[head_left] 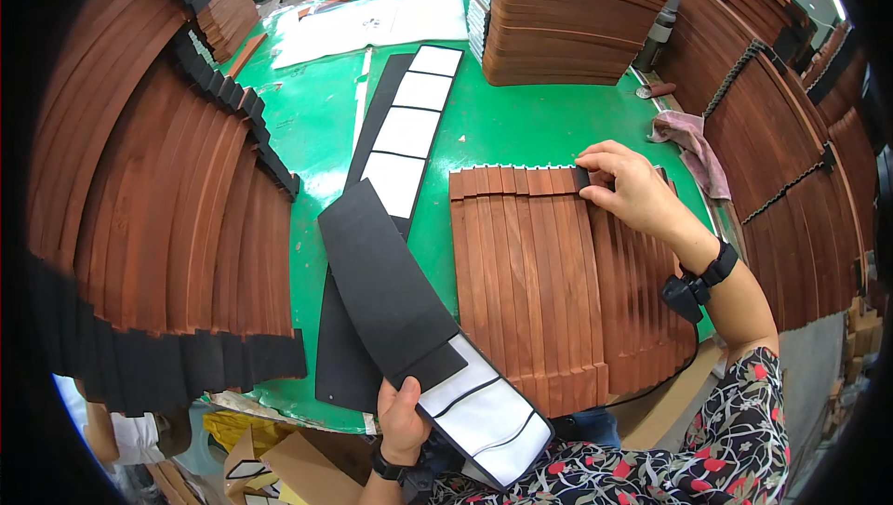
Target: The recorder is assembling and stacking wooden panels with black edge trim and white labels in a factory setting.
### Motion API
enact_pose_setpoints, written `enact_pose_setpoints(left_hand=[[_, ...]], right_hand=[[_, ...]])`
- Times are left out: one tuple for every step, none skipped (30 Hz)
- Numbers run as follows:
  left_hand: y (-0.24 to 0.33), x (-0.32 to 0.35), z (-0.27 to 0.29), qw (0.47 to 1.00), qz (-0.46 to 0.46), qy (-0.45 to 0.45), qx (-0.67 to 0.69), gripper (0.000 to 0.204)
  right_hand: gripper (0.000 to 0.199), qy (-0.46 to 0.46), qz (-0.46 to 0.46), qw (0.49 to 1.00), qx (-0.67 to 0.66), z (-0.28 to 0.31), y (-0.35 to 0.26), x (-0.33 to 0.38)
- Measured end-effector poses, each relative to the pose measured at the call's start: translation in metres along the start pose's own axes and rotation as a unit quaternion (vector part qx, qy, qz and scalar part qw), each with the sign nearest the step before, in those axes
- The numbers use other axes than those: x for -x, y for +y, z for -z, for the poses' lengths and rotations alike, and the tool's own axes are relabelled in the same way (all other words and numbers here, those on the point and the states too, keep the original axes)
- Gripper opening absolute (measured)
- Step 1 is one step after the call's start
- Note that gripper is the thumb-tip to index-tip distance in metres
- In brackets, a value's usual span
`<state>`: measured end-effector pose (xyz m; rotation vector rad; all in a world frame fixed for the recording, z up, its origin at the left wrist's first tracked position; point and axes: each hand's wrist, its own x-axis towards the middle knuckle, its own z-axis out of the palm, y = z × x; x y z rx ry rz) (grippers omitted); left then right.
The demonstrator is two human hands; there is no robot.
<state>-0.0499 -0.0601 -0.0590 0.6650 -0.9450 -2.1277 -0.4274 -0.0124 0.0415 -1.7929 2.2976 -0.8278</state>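
Observation:
My left hand (400,421) grips the near part of a long black strip (383,268), thumb on top. The strip's lower end shows white panels split by black lines. Beneath it, on the green table, lie more black strips, one with white panels (406,133) facing up. My right hand (631,189) pinches a small black piece (582,178) between thumb and fingers at the far edge of a row of reddish-brown wooden slats (526,286). The slats stand packed side by side in front of me. Another group of slats (642,291) lies right beside them, under my right forearm.
Tall stacks of brown slats with black ends (186,226) rise at the left. More slat stacks stand at the back (567,21) and right (781,217). A pink cloth (693,152) hangs at the table's right edge. Cardboard boxes (307,468) sit below the near edge.

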Motion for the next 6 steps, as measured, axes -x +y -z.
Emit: enact_pose_setpoints(left_hand=[[-0.0001,-0.0001,0.0000,1.000,0.000,0.000,0.000,0.051],[0.0001,0.0000,0.0008,1.000,0.000,-0.002,0.000,0.051],[0.0000,0.0005,0.0021,1.000,0.002,-0.011,0.018,0.050],[-0.0001,0.0007,0.0029,0.999,0.005,-0.020,0.036,0.050],[0.0002,0.0007,0.0029,0.999,0.003,-0.019,0.033,0.050],[0.0006,0.0006,0.0025,0.999,0.002,-0.019,0.031,0.051]], right_hand=[[0.032,-0.008,-0.002,1.000,-0.001,0.0003,0.0016,-0.0002],[0.032,-0.016,-0.004,1.000,-0.003,0.0008,0.0022,-0.0005],[0.032,-0.016,-0.004,1.000,-0.003,0.0006,0.0024,-0.0009],[0.032,-0.020,-0.010,1.000,-0.006,0.0003,0.0019,-0.0015],[0.032,-0.025,-0.015,1.000,-0.010,-0.0001,0.0008,-0.0022],[0.032,-0.025,-0.015,1.000,-0.009,0.0003,0.0009,-0.0025]])
